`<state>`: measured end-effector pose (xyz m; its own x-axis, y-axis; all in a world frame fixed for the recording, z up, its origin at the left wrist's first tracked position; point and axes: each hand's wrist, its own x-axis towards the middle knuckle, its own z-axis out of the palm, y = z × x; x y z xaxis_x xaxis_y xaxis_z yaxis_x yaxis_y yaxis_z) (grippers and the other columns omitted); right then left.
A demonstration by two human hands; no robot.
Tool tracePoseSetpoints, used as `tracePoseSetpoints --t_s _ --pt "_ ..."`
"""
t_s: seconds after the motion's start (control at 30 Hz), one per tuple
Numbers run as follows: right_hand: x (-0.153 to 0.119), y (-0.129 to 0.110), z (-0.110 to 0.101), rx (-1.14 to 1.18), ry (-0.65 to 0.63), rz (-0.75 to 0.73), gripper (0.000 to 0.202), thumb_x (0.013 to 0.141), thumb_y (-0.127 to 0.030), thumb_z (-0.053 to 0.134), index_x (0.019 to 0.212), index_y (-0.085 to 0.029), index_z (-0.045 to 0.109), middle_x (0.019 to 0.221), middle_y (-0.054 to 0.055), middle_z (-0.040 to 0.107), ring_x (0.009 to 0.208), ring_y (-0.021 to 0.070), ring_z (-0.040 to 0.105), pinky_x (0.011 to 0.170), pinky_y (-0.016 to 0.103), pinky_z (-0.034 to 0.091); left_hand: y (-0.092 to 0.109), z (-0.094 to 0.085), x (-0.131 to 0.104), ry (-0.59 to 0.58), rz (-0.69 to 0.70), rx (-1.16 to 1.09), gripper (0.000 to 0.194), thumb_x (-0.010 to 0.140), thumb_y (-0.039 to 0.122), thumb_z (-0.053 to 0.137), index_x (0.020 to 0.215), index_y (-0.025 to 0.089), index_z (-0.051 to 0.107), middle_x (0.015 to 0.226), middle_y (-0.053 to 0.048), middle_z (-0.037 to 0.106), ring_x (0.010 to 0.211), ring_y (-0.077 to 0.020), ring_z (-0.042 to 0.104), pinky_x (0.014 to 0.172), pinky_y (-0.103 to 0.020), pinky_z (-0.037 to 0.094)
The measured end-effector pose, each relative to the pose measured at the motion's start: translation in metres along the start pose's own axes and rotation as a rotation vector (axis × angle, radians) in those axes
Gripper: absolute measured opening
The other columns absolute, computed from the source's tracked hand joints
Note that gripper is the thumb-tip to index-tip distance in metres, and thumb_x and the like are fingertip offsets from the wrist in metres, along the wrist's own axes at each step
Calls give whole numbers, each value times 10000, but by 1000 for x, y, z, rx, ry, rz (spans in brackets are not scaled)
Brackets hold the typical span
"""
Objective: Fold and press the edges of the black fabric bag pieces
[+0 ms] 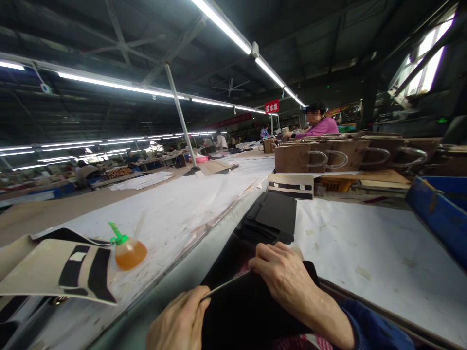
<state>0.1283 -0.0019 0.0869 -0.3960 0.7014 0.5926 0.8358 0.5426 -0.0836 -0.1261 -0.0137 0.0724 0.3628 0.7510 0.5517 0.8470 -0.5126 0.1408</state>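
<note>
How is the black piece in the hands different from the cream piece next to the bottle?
The black piece looks dark across its face, while the cream piece is pale with black strips and a small white patch. The left hand and right hand hold the black piece, but neither touches the cream piece. Both look thin, like sheets.

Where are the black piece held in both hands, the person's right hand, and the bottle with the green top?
Black piece (pixel 239 308): head view, on its dark face between the hands.
Right hand (pixel 280 266): head view, on the back of the hand.
Bottle (pixel 130 253): head view, on its rounded body.
</note>
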Motion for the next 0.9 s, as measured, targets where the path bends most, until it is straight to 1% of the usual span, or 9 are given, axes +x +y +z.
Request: tracePoseSetpoints --t_s 0.1,0.23,0.33,0.4,0.5,0.6,0.7,0.77,0.9 --pt "7 -16 4 -14 -25 -76 112 839 -106 736 822 -204 683 831 1 663 692 179 562 672 343 365 21 20 12 -106 -37 82 269 919 86 502 878 265 699 753 47 776 682 -191 762 556 -238 506" --pt "10 -28 -5 -53 48 -128 154 912 -137 677 770 -187 649 786 5 651 666 187 556 663 357 365 47 41 24 -17 -45 13 292 939 93 464 834 251 686 664 37 745 607 -186 749 514 -253 449" --pt "1 -25 -20 -55 222 -161 202 1041 -177 473 1014 -174 673 816 21 671 688 194 585 659 354 384 42 43 23 79 -50 -14 225 952 173 501 850 270 676 666 64 746 591 -179 745 509 -268 438" --pt "-10 -18 -28 -39 339 -151 221 1065 -205 437 1152 -159 634 865 34 692 723 183 610 678 338 417 32 38 18 137 -77 -19 195 968 223 509 886 271 678 663 67 747 573 -176 737 512 -273 435" --pt "-25 -5 -27 86 496 -34 109 1028 -217 551 1087 -198 640 869 23 674 735 152 618 677 285 466 21 27 11 244 -133 -88 218 1007 315 493 905 251 675 649 48 731 569 -161 719 559 -249 454" --pt "-32 4 -18 293 573 141 36 969 -235 635 953 -244 666 946 42 630 818 165 633 682 261 517 17 20 7 315 -103 -201 227 1010 356 506 898 237 664 664 42 720 562 -134 694 590 -213 476" --pt "-29 6 -13 486 550 247 76 927 -267 676 856 -241 685 1025 67 641 894 190 654 694 260 548 17 15 6 309 8 -251 119 987 268 551 934 241 654 670 58 714 540 -104 681 586 -169 497" --pt "-26 6 -16 625 519 326 167 913 -332 692 785 -225 690 982 67 672 862 193 664 694 259 550 19 12 5 289 74 -307 85 968 201 571 944 245 640 650 71 693 504 -86 656 561 -143 502" --pt "-23 9 -23 945 456 570 329 818 -486 772 687 -196 691 916 66 705 825 202 666 685 252 541 22 3 6 266 205 -458 172 930 87 592 1010 237 617 704 61 711 553 -74 678 602 -109 530"
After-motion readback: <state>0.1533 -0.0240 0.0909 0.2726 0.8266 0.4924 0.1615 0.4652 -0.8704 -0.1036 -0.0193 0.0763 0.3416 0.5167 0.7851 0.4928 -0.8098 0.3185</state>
